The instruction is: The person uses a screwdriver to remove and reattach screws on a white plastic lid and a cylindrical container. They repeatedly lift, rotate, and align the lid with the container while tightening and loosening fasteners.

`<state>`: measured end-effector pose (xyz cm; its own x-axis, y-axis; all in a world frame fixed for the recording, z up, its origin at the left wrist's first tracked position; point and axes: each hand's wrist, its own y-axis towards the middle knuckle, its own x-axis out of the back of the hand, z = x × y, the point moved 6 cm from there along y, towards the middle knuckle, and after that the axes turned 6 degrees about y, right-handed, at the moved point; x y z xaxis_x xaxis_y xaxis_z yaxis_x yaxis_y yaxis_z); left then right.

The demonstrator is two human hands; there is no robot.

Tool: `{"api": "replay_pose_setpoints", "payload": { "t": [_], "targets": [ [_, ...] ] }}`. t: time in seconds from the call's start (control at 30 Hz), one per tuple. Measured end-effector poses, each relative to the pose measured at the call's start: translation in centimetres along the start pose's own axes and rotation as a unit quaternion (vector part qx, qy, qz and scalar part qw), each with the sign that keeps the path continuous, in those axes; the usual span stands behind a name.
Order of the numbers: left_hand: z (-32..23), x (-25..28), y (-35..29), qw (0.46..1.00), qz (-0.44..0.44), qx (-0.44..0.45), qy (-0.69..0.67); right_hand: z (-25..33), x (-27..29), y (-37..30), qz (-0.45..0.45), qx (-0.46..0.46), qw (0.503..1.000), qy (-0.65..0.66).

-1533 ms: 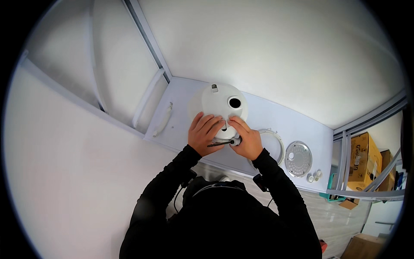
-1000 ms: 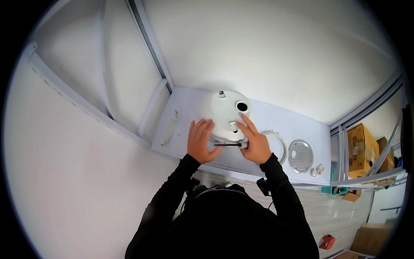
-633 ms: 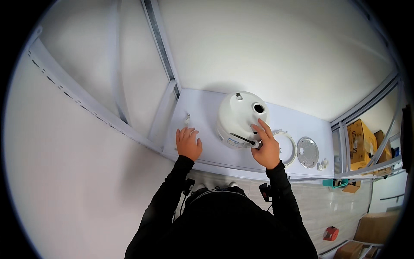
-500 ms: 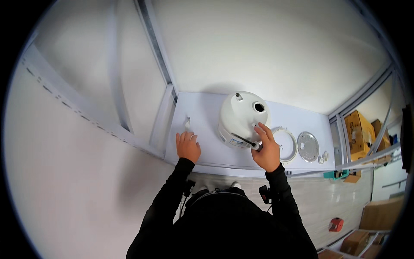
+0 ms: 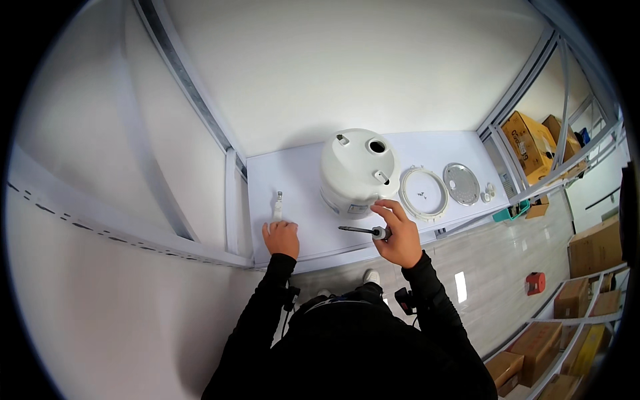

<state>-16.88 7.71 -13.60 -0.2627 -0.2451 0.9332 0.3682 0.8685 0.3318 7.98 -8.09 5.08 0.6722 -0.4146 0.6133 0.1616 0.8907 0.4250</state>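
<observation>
A screwdriver with a dark shaft and grey handle is held in my right hand. Its tip points left, in front of a large white rounded housing on the table. The index finger and thumb of that hand reach up to the housing's lower right edge; whether they touch it I cannot tell. On top the housing has a dark round hole and two small fittings. My left hand rests at the table's front left, fingers slightly apart, fingertips beside a small white part with a metal end.
Right of the housing lie a white ring with small screws inside it, a perforated metal disc and small white caps. A metal frame surrounds the white table. Beyond it are cardboard boxes and a red stool.
The view has shifted and turned. My right hand with the screwdriver has drawn back from the housing's top toward its near side. My left hand stays near the small white part.
</observation>
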Motion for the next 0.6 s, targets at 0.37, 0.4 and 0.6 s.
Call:
{"api": "replay_pose_setpoints", "payload": {
  "t": [0.37, 0.4, 0.6],
  "targets": [
    [-2.9, 3.6, 0.9, 0.994, -0.008, -0.035, -0.099, 0.1, -1.2, -1.0, 0.036, 0.003, 0.999, 0.010],
    [-3.6, 4.5, 1.0, 0.990, -0.029, -0.048, -0.127, 0.1, -1.2, -1.1, 0.044, 0.002, 0.999, 0.009],
    [-8.2, 8.8, 1.9, 0.892, 0.072, -0.037, -0.445, -2.9, 0.6, -2.1, -0.007, -0.056, 0.998, -0.013]
  ]
}}
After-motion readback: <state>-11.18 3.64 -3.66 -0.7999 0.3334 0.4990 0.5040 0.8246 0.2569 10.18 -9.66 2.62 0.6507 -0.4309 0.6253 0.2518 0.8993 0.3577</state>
